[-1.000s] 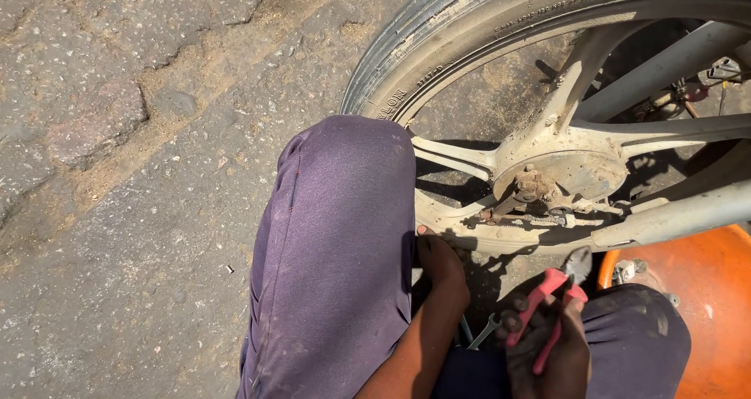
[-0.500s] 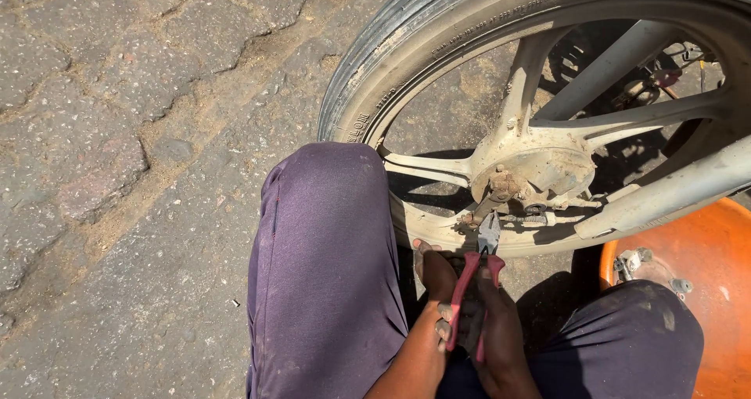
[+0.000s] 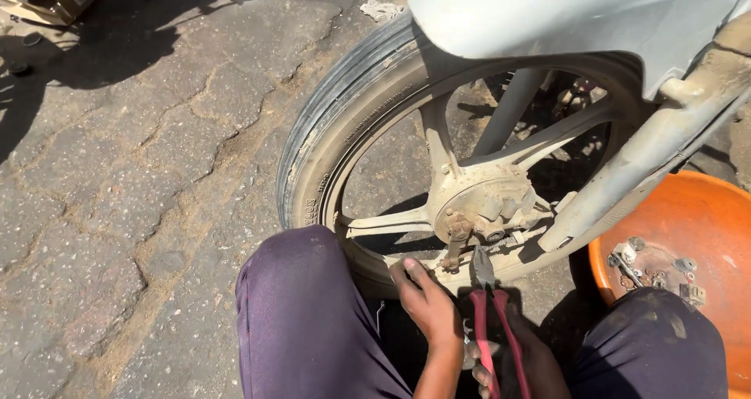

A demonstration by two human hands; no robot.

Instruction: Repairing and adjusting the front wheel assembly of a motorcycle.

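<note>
Pliers at wheel hub, both hands engaged.

I noted the dusty motorcycle wheel [image 3: 407, 117] standing upright on cracked pavement [image 3: 125, 180], an orange basin [image 3: 696, 211] of small parts beside it. My left hand [image 3: 426, 301] rested half-curled against the rim; my right hand [image 3: 520, 364] gripped red-handled pliers [image 3: 486, 313], tips just below the hub [image 3: 481, 203].

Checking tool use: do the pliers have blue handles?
No, the pliers in the right hand have red handles, their nose pointing up at the wheel hub.
</note>
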